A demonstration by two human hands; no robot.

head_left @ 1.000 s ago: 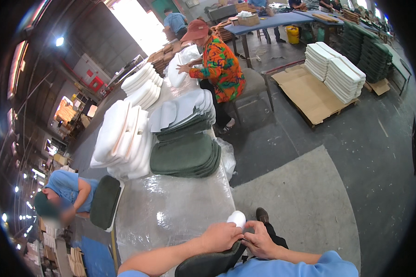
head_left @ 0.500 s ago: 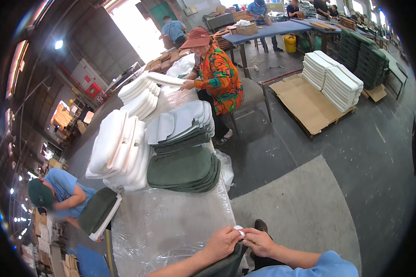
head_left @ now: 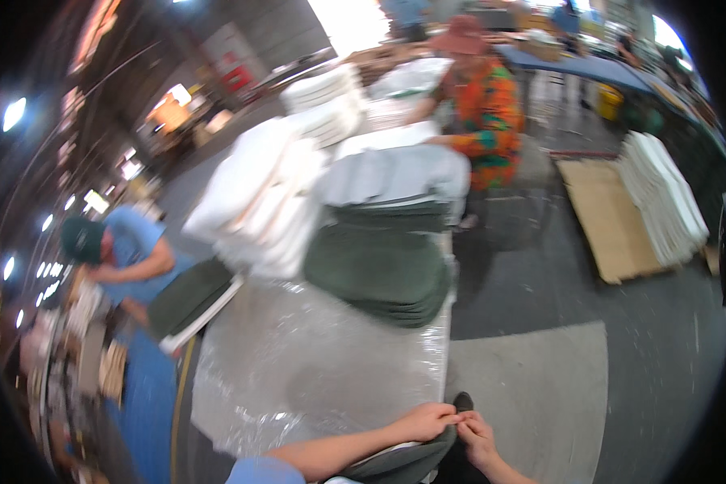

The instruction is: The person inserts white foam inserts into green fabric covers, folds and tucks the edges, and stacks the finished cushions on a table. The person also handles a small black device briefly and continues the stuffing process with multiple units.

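Observation:
My left hand [head_left: 429, 422] and my right hand [head_left: 477, 438] meet at the bottom of the view, fingers closed and tips together. They are at the upper edge of a dark green cushion cover [head_left: 415, 462], which lies low against me with a pale strip along its side. The left fingers pinch that edge. What the right fingers hold is too small and blurred to make out. Beyond my hands is a plastic-wrapped table [head_left: 315, 379].
Farther along the table are dark green cushion covers [head_left: 379, 266], grey pieces [head_left: 391, 173] and white foam pads [head_left: 254, 185]. A co-worker in a patterned shirt [head_left: 492, 121] is at the far side. Another in blue [head_left: 141, 242] is at left, by a green cushion [head_left: 189, 298].
My view has swung left, so the scene shifts right and blurs. The white bit between my fingers no longer shows. The co-worker's white pad has come down onto the table.

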